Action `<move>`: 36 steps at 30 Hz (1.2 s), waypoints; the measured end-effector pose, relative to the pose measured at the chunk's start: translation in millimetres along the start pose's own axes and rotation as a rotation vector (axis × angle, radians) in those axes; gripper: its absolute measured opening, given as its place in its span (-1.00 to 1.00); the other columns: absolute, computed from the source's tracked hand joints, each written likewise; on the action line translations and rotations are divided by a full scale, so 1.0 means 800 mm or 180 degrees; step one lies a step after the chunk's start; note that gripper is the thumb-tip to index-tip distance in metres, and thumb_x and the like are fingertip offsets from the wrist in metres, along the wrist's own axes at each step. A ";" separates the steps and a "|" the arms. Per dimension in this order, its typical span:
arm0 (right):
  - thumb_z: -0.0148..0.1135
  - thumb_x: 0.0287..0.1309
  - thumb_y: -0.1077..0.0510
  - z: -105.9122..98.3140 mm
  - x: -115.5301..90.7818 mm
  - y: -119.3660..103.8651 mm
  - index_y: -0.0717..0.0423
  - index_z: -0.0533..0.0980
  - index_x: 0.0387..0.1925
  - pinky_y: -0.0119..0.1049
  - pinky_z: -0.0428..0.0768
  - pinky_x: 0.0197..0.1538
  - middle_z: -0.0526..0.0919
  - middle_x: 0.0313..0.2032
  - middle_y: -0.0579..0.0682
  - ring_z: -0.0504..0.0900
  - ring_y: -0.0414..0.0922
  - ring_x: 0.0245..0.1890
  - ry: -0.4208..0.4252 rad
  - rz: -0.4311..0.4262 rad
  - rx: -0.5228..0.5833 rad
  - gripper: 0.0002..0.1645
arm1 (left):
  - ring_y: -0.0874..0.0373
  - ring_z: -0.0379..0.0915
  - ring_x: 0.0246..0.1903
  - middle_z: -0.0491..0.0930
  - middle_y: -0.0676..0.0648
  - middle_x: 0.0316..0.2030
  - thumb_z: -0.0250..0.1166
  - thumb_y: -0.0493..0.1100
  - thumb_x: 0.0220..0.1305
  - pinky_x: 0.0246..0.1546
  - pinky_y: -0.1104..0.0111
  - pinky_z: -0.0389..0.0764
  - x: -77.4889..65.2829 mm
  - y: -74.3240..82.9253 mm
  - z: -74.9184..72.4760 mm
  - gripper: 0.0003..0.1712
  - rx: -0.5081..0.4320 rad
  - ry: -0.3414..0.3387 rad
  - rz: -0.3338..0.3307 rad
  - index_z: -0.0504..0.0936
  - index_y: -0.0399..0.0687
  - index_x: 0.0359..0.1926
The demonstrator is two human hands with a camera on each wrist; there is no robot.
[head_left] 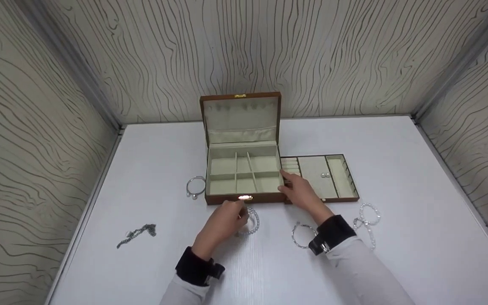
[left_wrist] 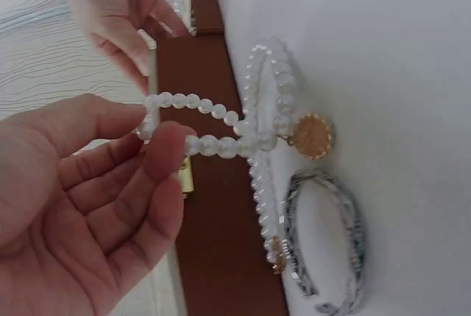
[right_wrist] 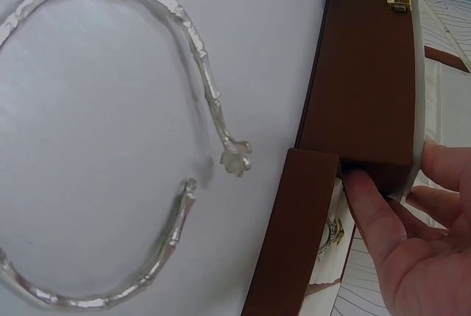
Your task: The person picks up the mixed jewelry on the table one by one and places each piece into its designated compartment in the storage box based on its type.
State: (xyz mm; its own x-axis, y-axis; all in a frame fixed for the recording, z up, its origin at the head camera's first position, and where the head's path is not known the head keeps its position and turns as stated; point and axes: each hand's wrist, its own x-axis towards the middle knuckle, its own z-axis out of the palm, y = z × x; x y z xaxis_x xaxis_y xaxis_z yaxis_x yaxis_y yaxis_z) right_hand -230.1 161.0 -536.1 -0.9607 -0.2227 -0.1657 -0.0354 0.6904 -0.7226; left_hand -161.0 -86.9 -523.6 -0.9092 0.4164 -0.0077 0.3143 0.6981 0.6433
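My left hand [head_left: 225, 220] pinches a white pearl bracelet [left_wrist: 210, 145] between thumb and fingertip, just before the brown jewelry box [head_left: 265, 198]. A round gold charm [left_wrist: 314, 136] hangs by the pearls. Beneath that hand, in the left wrist view, a silver braided-looking bracelet [left_wrist: 357, 239] lies on the table; the head view mostly hides it. My right hand [head_left: 305, 192] rests thumb and fingertips at the box's right front corner, beside the pulled-out drawer [head_left: 314, 167]. Some right fingertips are hidden behind the box edge. The lid stands upright, above pale divided compartments.
Two pearl earrings [head_left: 325, 175] sit in the drawer. A silver open bangle [head_left: 295, 238] lies near my right wrist, with clear bead bracelets [head_left: 378, 217] farther right. Left of the box lies another bracelet [head_left: 189, 184]; a dark chain [head_left: 144, 229] is farther left. Patterned walls [head_left: 244, 55] enclose the table.
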 end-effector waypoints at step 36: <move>0.14 0.39 0.15 0.000 0.001 -0.002 0.20 0.13 0.47 0.09 0.24 0.35 0.24 0.38 0.31 0.22 0.21 0.37 -0.0034 0.0050 0.0016 -0.27 | 0.20 0.61 -0.34 0.58 -0.10 -0.28 0.18 -0.31 0.40 -0.33 0.39 0.63 0.049 0.028 -0.136 -0.90 -0.0589 0.2168 0.0428 0.56 -0.29 -0.18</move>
State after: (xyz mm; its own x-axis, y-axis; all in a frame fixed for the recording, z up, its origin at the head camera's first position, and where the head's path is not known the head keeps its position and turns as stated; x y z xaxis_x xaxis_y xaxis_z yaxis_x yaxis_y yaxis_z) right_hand -230.7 159.9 -535.3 -0.9581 -0.2192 -0.1843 -0.0188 0.6904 -0.7232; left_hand -219.6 -118.4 -426.1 -0.8534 -0.0063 0.5213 0.4389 0.5310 0.7249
